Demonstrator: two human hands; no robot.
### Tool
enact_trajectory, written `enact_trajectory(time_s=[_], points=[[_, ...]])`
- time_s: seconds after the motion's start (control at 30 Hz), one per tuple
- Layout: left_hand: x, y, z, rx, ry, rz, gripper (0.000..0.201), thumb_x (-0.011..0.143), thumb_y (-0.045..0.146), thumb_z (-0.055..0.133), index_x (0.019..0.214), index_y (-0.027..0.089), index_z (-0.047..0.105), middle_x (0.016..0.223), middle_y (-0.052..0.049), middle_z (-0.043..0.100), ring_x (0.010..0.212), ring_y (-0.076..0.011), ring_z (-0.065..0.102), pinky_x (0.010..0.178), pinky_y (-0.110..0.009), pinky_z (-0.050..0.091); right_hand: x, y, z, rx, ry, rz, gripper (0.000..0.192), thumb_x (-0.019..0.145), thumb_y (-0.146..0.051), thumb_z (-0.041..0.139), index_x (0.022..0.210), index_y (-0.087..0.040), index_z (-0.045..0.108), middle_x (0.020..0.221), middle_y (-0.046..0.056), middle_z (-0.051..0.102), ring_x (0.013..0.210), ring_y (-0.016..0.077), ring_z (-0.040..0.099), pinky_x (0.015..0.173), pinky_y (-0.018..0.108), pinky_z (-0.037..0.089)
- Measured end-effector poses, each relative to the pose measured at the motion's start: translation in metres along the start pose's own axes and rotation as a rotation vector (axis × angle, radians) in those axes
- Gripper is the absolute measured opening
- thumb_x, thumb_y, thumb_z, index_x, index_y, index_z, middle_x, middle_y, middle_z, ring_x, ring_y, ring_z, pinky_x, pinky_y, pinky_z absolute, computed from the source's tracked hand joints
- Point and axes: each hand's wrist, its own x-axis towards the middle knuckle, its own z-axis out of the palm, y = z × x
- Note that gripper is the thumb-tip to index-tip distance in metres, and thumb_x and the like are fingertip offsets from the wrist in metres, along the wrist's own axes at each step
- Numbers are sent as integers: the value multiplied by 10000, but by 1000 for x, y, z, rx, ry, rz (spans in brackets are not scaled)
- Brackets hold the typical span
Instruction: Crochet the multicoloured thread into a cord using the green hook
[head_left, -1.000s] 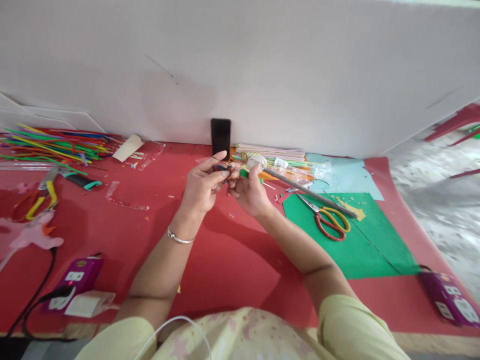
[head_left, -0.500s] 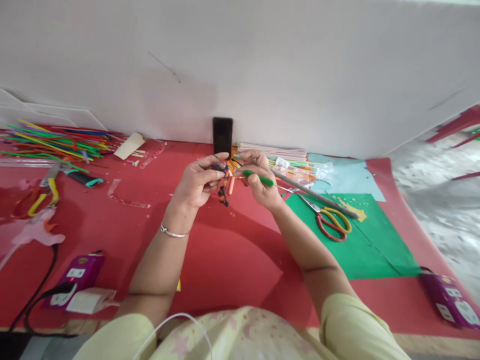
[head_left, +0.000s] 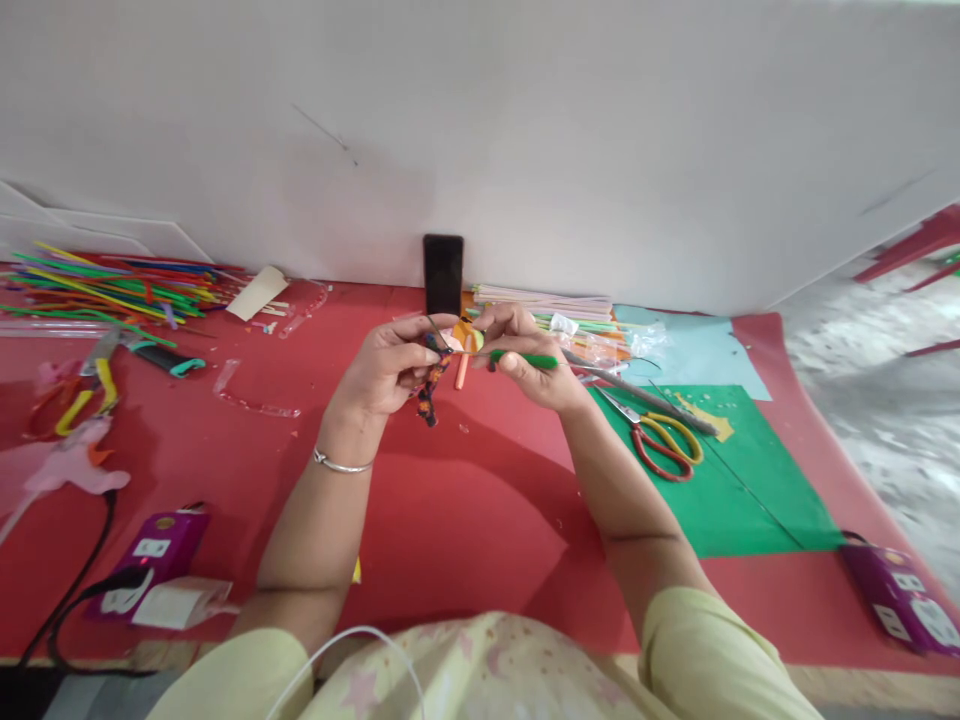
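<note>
While both hands hover above the red mat [head_left: 465, 500], just in front of the black phone [head_left: 442, 273] leaning on the wall, the left hand [head_left: 386, 365] pinches shut on a small multicoloured beaded piece [head_left: 429, 388] that dangles below its fingertips. Right of that piece, the right hand [head_left: 529, 360] closes on a green stick [head_left: 525, 359] held level, its tip meeting the piece. Further right of the phone, 1 pair of red-and-yellow scissors [head_left: 660, 440] lies on green paper [head_left: 720, 490]
</note>
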Motion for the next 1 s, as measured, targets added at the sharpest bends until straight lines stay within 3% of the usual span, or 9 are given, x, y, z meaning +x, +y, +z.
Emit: enact_trajectory(time_s=[0.17,0.4,0.53,0.7,0.8,1.0], points=[[2,0,-3,-57,-25,-37,441,578,100,854,1006,161,939,633,3,704,436,-36,401,426,-188,270,2,-2,3,129,-8,126,692,1105,-812,563,918,-232,892,1269,131,689,1016,236,663,955,441,652],[5,3,-5,-125,-134,-155,459,590,98,818,1036,132,921,627,11,657,430,-31,366,409,-168,227,1,2,11,10,67,-13,629,1079,-800,631,936,-246,894,1281,126,635,1034,253,640,936,472,640],[6,4,-8,-144,-99,-206,481,555,106,804,1018,141,927,630,19,643,419,-18,347,400,-154,203,-2,2,6,-78,45,-21,584,1065,-804,650,1038,-281,906,1298,125,644,1063,275,625,906,472,635],[7,4,-10,-158,-112,-190,474,581,100,787,1033,137,925,652,7,662,429,-17,352,410,-154,209,-2,-1,-2,-78,21,-56,539,1110,-744,625,1082,-294,920,1299,115,647,963,241,642,921,487,619],[7,3,-9,-132,-127,-172,453,612,81,811,1046,141,926,652,-2,676,441,-30,393,417,-161,244,0,-3,2,-59,31,-58,564,1107,-749,622,1012,-278,918,1255,115,647,1002,248,639,933,474,619],[6,0,-6,-83,-62,-91,289,608,127,874,893,135,918,589,2,630,438,-40,421,403,-156,246,-2,-6,13,-20,112,50,613,1125,-752,573,938,-267,897,1225,116,666,1047,262,670,992,486,632]])
